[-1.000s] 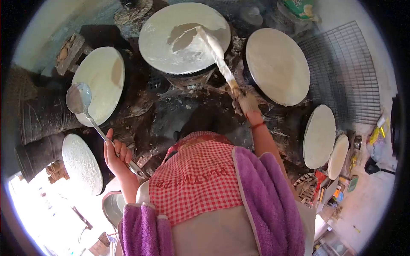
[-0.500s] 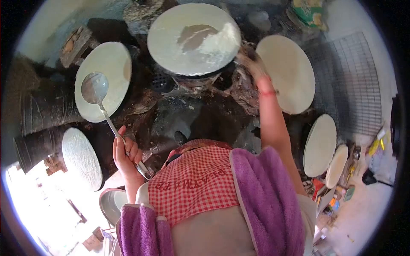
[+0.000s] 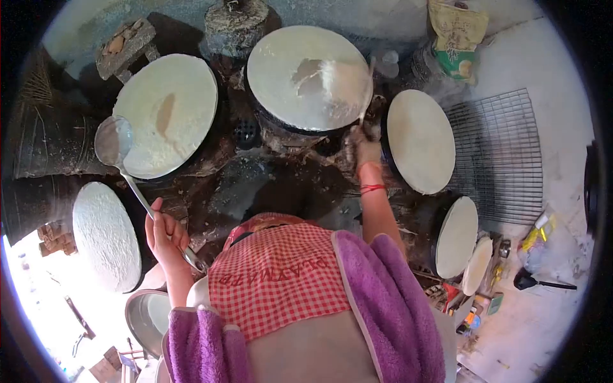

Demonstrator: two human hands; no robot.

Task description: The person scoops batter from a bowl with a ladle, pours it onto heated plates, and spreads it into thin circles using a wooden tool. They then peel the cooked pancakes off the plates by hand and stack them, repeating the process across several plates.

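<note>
My left hand (image 3: 167, 233) is closed round the handle of a metal ladle (image 3: 129, 182). The ladle's bowl hangs over the left edge of a round griddle coated with pale batter (image 3: 185, 108), which has a long brownish patch. My right hand (image 3: 365, 148), smeared by motion, is at the lower right rim of the middle griddle (image 3: 274, 76). From it a thin pale stick-like tool (image 3: 368, 96) points up along the rim. White batter covers most of this griddle round a greyish patch; steam or glare blurs its right side.
More coated round griddles stand at the right (image 3: 421, 142), lower right (image 3: 457, 236) and lower left (image 3: 105, 236). A wire rack (image 3: 501, 156) lies at far right, below a green and cream sack (image 3: 457, 38). A metal basin (image 3: 143, 313) is at my lower left.
The view has shifted. The ladle's bowl has moved left from over the left griddle to its edge. My right hand has come left along the middle griddle, whose greyish patch looks smaller.
</note>
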